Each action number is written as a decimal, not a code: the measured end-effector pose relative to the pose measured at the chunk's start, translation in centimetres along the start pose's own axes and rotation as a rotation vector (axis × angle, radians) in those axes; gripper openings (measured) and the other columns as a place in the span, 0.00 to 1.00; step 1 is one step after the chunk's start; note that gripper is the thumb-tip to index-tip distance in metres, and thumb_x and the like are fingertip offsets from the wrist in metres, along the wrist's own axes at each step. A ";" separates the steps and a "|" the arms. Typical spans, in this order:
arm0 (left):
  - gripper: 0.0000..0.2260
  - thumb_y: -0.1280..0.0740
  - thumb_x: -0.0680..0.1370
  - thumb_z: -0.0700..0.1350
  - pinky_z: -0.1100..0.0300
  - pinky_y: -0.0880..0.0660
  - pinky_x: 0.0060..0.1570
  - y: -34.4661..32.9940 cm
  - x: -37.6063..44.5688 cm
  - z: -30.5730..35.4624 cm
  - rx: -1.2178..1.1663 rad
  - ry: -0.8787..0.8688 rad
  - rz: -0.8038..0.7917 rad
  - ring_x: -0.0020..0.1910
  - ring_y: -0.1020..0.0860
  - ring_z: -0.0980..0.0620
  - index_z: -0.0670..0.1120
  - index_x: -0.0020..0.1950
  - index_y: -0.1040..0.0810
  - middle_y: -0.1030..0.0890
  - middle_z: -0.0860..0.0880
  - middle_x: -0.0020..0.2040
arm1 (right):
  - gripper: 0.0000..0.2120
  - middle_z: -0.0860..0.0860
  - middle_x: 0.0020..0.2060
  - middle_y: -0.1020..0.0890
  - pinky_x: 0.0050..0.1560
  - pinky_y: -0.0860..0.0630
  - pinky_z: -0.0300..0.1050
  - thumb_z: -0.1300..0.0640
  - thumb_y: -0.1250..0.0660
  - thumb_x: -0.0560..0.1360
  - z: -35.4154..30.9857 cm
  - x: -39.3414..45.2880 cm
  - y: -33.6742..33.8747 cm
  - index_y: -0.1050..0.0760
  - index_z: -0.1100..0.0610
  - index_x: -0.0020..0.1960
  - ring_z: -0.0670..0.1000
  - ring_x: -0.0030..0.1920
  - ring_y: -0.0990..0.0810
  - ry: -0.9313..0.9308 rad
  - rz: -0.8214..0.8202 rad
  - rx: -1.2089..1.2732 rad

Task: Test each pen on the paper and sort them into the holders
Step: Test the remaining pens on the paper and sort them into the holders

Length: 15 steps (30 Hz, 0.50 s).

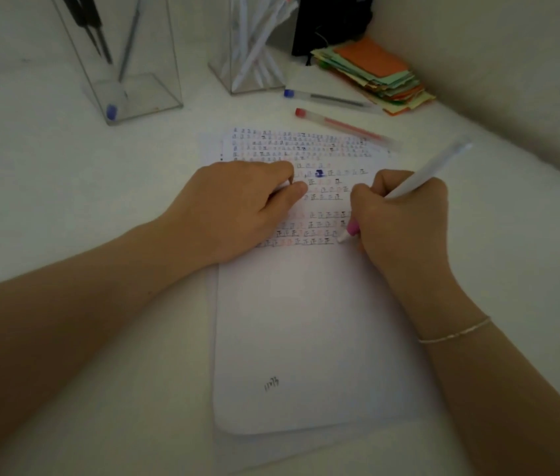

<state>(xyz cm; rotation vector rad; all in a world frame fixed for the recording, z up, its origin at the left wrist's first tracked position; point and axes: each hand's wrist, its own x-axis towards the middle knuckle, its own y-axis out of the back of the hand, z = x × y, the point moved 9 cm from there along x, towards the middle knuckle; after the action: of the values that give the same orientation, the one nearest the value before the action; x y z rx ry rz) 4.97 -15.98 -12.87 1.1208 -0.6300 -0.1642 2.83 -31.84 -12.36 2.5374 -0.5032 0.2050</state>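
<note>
Hands at work over a sheet of paper [306, 338] on a pale tabletop [65, 201], seen from above. The right hand [405, 218] grasps a white pen [419, 180] with a pink grip in a writing hold, fingers curled round the barrel, its tip touching the paper at the end of the lowest row of small test marks. The left hand [237, 207] lies on the paper's upper part, steadying it; its fingers are curled, and something pale, perhaps a pen cap, seems tucked under them, though that cannot be told for sure.

Rows of small marks in black, blue and red fill the top part of the sheet; the lower part is mostly blank.

Beyond the paper, two pens lie loose on the table: a blue-capped pen [326, 97] and, nearer, a red-capped pen [343, 127]. Behind them stand two clear holders: the left holder [154, 80] with a few dark pens, the right holder [233, 63] crowded with white pens. A stack of coloured notes [374, 70] sits to the right.

To do this step well, the paper probably wants firm pressure from the left hand, and the pen a short, even stroke in blank space beside the last mark, so faint ink cannot be mistaken for older marks.
</note>
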 end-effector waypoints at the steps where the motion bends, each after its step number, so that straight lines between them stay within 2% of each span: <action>1: 0.16 0.47 0.81 0.56 0.67 0.39 0.30 0.0 0.0 0.0 0.000 0.000 -0.001 0.28 0.32 0.59 0.48 0.39 0.33 0.32 0.54 0.28 | 0.10 0.73 0.28 0.28 0.20 0.36 0.35 0.69 0.38 0.67 0.0 0.0 0.0 0.32 0.76 0.33 0.43 0.16 0.32 -0.008 -0.004 0.014; 7: 0.15 0.47 0.80 0.56 0.63 0.37 0.29 0.0 0.0 0.1 -0.015 0.004 -0.008 0.28 0.33 0.59 0.49 0.38 0.34 0.32 0.54 0.28 | 0.10 0.72 0.30 0.26 0.20 0.35 0.34 0.68 0.37 0.68 0.0 -0.1 0.1 0.30 0.76 0.34 0.42 0.17 0.31 -0.005 0.004 0.025; 11: 0.16 0.46 0.80 0.56 0.63 0.40 0.28 0.3 -0.1 0.3 -0.048 -0.008 0.010 0.27 0.32 0.57 0.51 0.35 0.38 0.32 0.54 0.28 | 0.09 0.69 0.27 0.25 0.19 0.35 0.34 0.69 0.36 0.68 0.0 -0.2 -0.1 0.29 0.75 0.33 0.42 0.16 0.30 -0.007 -0.018 0.045; 15: 0.16 0.50 0.80 0.55 0.60 0.38 0.31 0.6 -0.1 0.2 -0.142 0.028 0.018 0.30 0.30 0.55 0.48 0.37 0.34 0.29 0.52 0.31 | 0.10 0.69 0.26 0.25 0.21 0.34 0.36 0.69 0.37 0.68 0.2 -0.2 0.1 0.31 0.75 0.32 0.44 0.17 0.32 -0.011 0.015 0.063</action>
<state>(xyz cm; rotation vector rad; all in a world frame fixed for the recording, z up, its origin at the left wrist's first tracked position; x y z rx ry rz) 4.71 -15.82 -12.38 0.9784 -0.5940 -0.1754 2.65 -32.03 -12.54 2.5979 -0.5281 0.2156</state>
